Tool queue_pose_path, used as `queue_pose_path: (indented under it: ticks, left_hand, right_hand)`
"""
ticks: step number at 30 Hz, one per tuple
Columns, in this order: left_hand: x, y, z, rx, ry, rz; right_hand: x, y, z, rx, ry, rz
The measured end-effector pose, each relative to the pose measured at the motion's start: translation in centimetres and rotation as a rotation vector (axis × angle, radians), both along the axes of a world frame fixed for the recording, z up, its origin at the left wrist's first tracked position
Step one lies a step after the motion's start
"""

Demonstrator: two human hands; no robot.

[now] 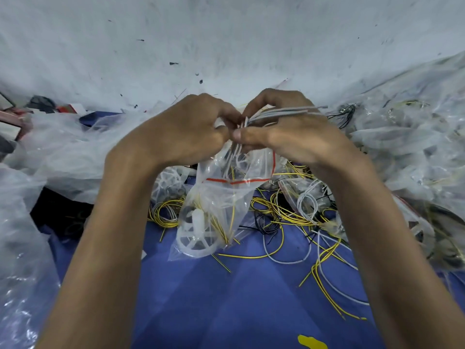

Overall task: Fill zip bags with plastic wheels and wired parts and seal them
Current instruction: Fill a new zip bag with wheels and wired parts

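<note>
Grey wires pinched in your right grip trail out to its right, their ends turned down into the mouth of the zip bag, which your left grip pinches just beside and which hangs below both, plastic wheel at its bottom.

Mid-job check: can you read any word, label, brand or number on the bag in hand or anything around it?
No readable text anywhere in the head view.
zip bag, held in the left hand: only a plain red stripe, no print.
grey wires, pinched by the right hand: no markings visible.
yellow mark on the blue surface: cut off at the frame edge, not legible.
clutter at far left: too blurred to read.
</note>
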State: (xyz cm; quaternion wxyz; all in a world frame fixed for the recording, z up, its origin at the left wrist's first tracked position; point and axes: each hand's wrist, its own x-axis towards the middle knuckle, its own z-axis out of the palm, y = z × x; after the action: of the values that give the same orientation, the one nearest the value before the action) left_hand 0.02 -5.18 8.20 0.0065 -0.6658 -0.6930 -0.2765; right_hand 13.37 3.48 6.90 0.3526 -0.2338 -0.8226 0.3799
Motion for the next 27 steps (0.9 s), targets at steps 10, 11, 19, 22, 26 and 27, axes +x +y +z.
queue_pose_path:
  ticks: [10,11,19,22,26,27]
  left_hand:
    - [-0.7,0.4,-0.2,0.025,-0.047,0.037]
    - [-0.8,0.4,-0.3,0.022,-0.056,0.029]
    - [-0.8,0.6,-0.2,0.023,-0.031,0.045]
    - [-0.5,0.8,-0.2,0.022,-0.039,0.036]
    - [-0.4,0.8,-0.4,-0.006,-0.049,0.044]
    - [-0.3,0.8,-0.4,0.005,-0.067,0.063]
  right_hand:
    - [-0.7,-1.0,-0.9,0.337,-0.543,0.226]
    - [-0.9,-1.1,-1.1,0.396,-0.610,0.226]
    - [-0.3,-0.4,-0.4,0.357,-0.407,0.170]
    - [-0.5,-0.7,-0.7,0.419,-0.516,0.282]
    - [-0.9,-0.6,-1.6,0.519,-0.857,0.287]
    - [-0.6,-0.4,-1.5,0.490,-0.864,0.269]
